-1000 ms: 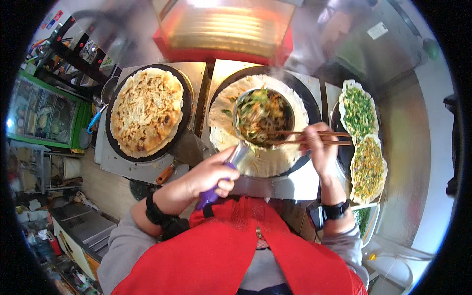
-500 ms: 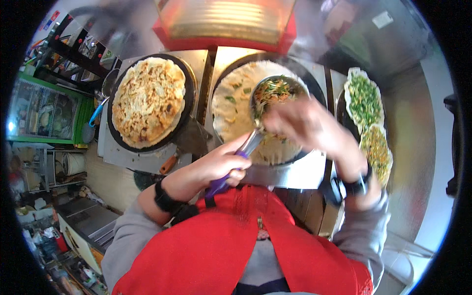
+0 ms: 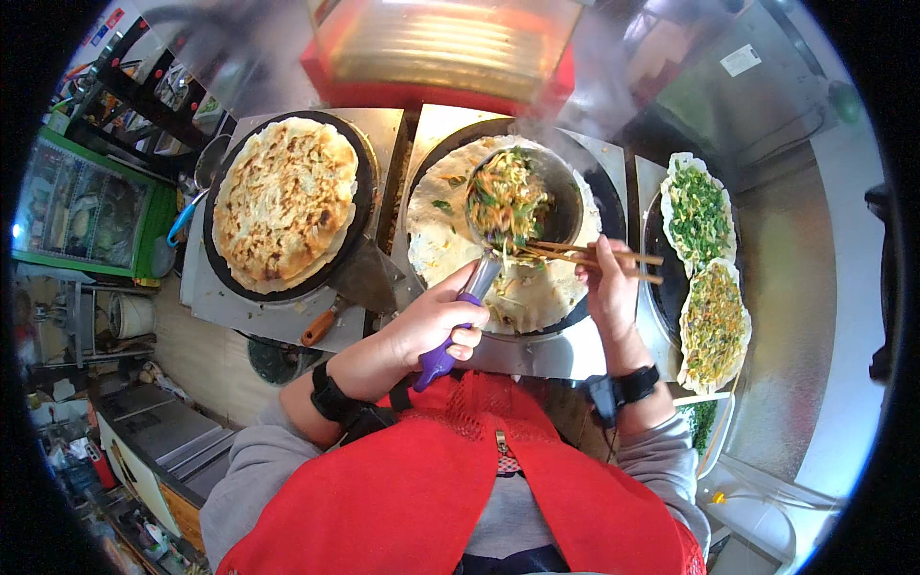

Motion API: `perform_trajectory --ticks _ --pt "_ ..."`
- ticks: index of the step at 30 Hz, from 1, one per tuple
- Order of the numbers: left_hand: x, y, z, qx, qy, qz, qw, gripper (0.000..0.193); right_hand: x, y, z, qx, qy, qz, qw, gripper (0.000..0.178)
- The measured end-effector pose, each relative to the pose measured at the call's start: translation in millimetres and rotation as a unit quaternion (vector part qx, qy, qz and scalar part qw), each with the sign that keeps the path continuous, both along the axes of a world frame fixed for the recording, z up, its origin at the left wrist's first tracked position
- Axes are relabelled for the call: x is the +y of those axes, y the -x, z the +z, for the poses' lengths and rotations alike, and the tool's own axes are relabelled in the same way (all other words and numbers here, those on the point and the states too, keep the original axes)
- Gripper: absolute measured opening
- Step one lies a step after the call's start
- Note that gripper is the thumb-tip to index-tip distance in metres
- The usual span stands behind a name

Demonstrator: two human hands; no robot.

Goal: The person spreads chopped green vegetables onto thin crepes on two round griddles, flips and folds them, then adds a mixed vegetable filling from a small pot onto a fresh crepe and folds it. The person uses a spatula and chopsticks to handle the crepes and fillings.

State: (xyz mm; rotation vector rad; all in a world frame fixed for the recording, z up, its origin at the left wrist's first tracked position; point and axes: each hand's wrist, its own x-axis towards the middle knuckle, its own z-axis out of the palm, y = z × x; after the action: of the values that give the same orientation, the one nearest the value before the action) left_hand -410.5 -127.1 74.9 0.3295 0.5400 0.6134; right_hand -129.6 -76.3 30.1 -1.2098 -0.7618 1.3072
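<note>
My left hand (image 3: 444,324) is wrapped round the purple handle of a deep, round metal pan (image 3: 560,192), tilted above the middle griddle. Shredded vegetables with green leaves (image 3: 505,195) fill its left side, and some strands hang over the near rim. In my right hand (image 3: 611,287) is a pair of wooden chopsticks (image 3: 572,253). Their tips reach the vegetables at the pan's near edge. Below the pan lies a pale, thin flatbread (image 3: 436,240) on the round black griddle (image 3: 606,206), with scattered vegetable bits on it.
At left, a browned flatbread (image 3: 285,206) lies on another black griddle (image 3: 217,244). A wide scraper (image 3: 367,278) with a wooden handle rests beside it. Two vegetable-covered flatbreads (image 3: 714,321) lie on the right griddle. A red-based, lit case (image 3: 446,57) stands behind; a green-framed cabinet (image 3: 86,206) stands left.
My right hand has come down and right from over the pan, and the chopsticks now show in it. The vegetables have shifted in the pan. My left hand keeps its hold.
</note>
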Motion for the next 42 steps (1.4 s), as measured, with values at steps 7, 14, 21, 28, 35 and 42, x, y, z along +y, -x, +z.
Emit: perform_trajectory --ticks 7,14,21,28,35,42 --pt "11 -9 14 0.012 0.034 -0.047 0.998 0.074 -5 34 20 -0.077 -0.112 -0.123 0.983 0.016" --pt "12 -7 35 0.075 0.067 -0.049 0.994 0.072 10 31 40 -0.230 -0.109 0.016 0.967 0.018" --pt "13 -1 21 -0.003 0.032 -0.064 0.997 0.071 21 31 43 -0.239 -0.140 0.072 0.958 0.020" --pt "14 8 11 0.068 0.015 -0.067 0.995 0.076 32 34 66 -0.353 -0.216 0.129 0.901 0.011" --pt "9 -4 6 0.021 0.004 -0.079 0.997 0.077 61 66 127 -0.424 -0.401 0.420 0.695 0.011" --pt "12 16 13 0.075 0.025 -0.029 0.996 0.074 83 0 83 -0.420 -0.038 0.218 0.880 0.022"
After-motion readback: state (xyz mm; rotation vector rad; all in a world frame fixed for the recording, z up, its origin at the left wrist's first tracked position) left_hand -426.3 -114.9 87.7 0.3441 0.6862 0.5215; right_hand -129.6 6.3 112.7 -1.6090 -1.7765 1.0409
